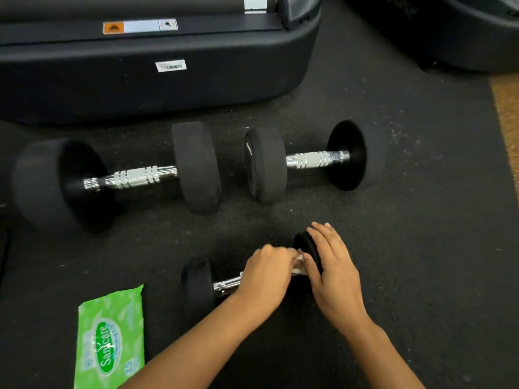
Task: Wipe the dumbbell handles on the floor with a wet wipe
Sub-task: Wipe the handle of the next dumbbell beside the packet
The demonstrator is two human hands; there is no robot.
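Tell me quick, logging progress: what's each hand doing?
Left hand: gripping the wet wipe around the small dumbbell handle.
Right hand: open, resting on its end weight.

Small dumbbell (pixel 196 284): black rubber heads, chrome handle (pixel 227 284), lying on its side, tilted up to the right, nearest the viewer. White wet wipe (pixel 299 265) bunched round the handle's right end, against the right head. Large dumbbell (pixel 118 175), beyond and left of the small one: knurled chrome handle, lying flat. Medium dumbbell (pixel 309 160), beyond the small one, just right of the large one, heads nearly meeting.
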